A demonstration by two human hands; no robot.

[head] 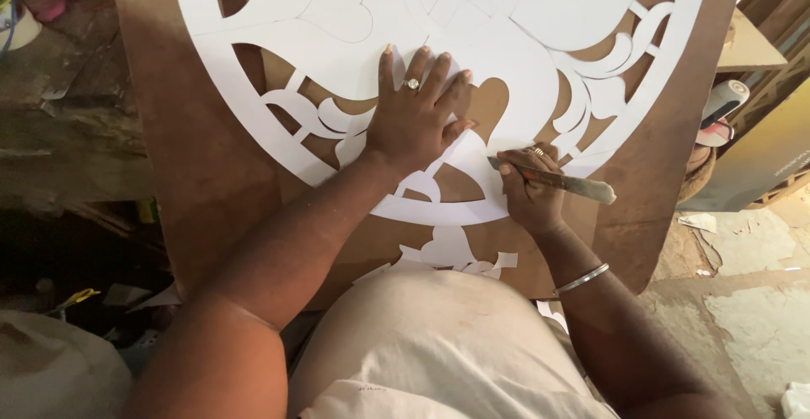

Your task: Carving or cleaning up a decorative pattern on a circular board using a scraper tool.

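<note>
Right hand (530, 189): fingers curled tight around a worn, paint-flecked knife (553, 179), blade end meeting the lower rim of the paper stencil (472, 39). Left hand (418, 111): flat, fingers spread wide, pressing the stencil down, ring on one finger. The stencil is white, smooth, circular, with curved cut-outs, lying on a matte brown board (211, 157).

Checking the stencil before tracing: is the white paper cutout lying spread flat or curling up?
Spread flat: the white paper cutout lies on the brown board, pressed by the left hand.
</note>
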